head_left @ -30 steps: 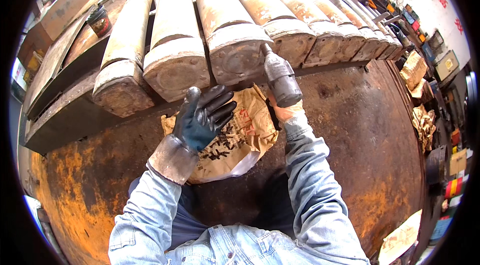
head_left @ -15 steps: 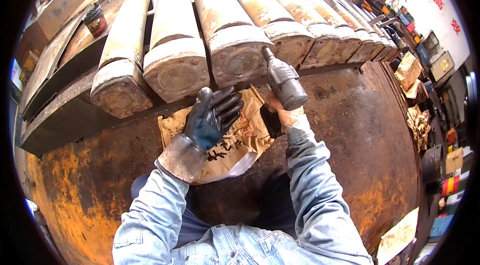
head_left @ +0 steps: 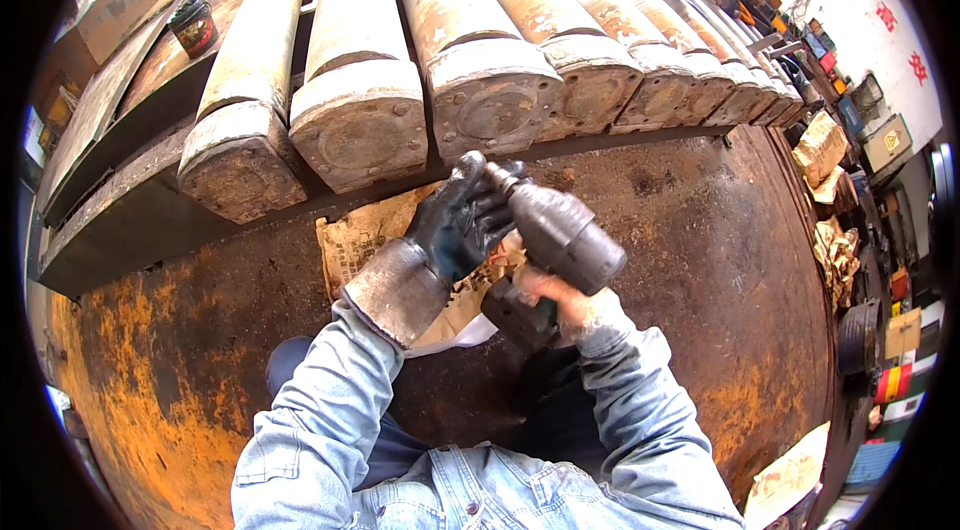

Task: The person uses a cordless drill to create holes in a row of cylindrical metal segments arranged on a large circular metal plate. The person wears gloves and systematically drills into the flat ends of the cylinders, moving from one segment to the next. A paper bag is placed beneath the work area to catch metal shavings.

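Note:
My right hand (head_left: 562,298) is closed round the handle of a dark grey cordless impact wrench (head_left: 562,235), its nose pointing up and left. My left hand (head_left: 462,222), in a black glove with a dirty pale cuff, is half cupped at the nose of the wrench. Its fingers look apart; whether they touch the nose is hard to tell. Beneath both hands lies a creased brown paper sack (head_left: 362,242) with small dark pieces on it, mostly covered now by the glove and the wrench.
Ahead, a row of several large, worn metal cylinders (head_left: 492,110) with bolted end plates rests on a dark steel beam (head_left: 110,240). A black bucket (head_left: 192,27) stands at far left. Crumpled brown paper (head_left: 833,252) and boxes line the right side. The floor (head_left: 200,370) is rusty steel plate.
The impact wrench has swung down and left, bringing its nose to my left glove. My left hand has moved slightly right and up. The view has shifted a little.

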Motion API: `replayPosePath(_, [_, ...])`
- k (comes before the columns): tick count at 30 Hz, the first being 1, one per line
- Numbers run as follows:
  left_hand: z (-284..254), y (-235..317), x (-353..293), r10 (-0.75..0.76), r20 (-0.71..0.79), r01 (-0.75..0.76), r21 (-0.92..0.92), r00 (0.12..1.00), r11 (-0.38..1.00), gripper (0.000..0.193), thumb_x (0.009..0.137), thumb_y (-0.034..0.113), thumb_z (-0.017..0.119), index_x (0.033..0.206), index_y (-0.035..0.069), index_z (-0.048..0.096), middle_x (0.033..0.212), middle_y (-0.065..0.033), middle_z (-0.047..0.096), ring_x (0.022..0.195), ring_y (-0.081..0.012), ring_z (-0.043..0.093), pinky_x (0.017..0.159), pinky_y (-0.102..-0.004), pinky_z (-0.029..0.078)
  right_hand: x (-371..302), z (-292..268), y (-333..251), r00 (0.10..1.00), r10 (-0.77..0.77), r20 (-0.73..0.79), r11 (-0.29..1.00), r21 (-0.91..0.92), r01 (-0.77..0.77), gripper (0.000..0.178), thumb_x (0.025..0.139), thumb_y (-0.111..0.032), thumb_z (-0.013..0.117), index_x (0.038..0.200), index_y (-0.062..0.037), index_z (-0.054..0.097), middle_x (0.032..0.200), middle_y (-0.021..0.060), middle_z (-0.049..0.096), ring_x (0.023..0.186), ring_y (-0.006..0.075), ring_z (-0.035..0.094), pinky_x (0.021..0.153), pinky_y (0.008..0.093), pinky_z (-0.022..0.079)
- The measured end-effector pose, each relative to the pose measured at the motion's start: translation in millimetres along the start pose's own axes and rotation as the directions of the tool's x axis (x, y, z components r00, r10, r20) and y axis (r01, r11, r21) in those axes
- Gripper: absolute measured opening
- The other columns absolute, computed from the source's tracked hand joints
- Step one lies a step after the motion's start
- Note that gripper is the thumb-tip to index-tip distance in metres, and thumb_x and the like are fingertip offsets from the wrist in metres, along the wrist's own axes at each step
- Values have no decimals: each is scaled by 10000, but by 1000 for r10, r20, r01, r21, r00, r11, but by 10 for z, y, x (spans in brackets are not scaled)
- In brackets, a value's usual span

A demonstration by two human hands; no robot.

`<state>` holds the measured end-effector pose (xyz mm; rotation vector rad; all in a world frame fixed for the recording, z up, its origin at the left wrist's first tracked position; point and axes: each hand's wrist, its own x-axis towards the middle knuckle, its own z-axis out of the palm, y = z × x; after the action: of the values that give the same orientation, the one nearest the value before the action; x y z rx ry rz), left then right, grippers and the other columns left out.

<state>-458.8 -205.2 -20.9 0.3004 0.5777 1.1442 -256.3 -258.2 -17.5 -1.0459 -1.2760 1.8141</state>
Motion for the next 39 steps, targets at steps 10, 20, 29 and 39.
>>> replayPosePath(10, [-27, 128, -3, 156, 150, -156, -14, 976, 988, 444, 996, 299, 594, 1262, -55, 598, 1257, -201, 653, 1237, -343, 594, 1086, -498, 479, -30, 78, -107, 991, -109, 72, 915, -383, 128, 141, 870, -51, 669, 1010, -31, 662, 815, 22, 603, 780, 132, 564, 701, 293, 459])
replayPosePath(20, [-129, 90, 72, 105, 117, -80, -198, 988, 977, 331, 981, 285, 559, 1127, 11, 672, 1166, -195, 693, 1133, -373, 634, 1033, -551, 492, 16, 236, -514, 943, -296, 151, 881, -338, 331, 226, 853, -68, 681, 1072, -35, 636, 909, 50, 632, 852, 149, 610, 785, 294, 497])
replayPosePath(29, [-29, 64, 26, 159, 94, -118, -340, 983, 933, 161, 962, 145, 497, 935, 58, 630, 1159, -192, 673, 1169, -372, 619, 1070, -581, 474, 135, 87, -37, 994, -86, 74, 983, -155, 97, 181, 861, -32, 650, 1041, -26, 630, 799, 37, 605, 757, 138, 577, 701, 305, 479])
replayPosePath(39, [-46, 113, 164, 258, -137, -283, -215, 956, 934, 240, 948, 11, 416, 1007, -58, 639, 1047, -270, 693, 990, -404, 696, 962, -529, 576, 303, -14, 276, 994, 2, 105, 1000, -1, -2, 165, 880, -63, 675, 1036, -12, 651, 822, 47, 631, 738, 150, 584, 697, 307, 483])
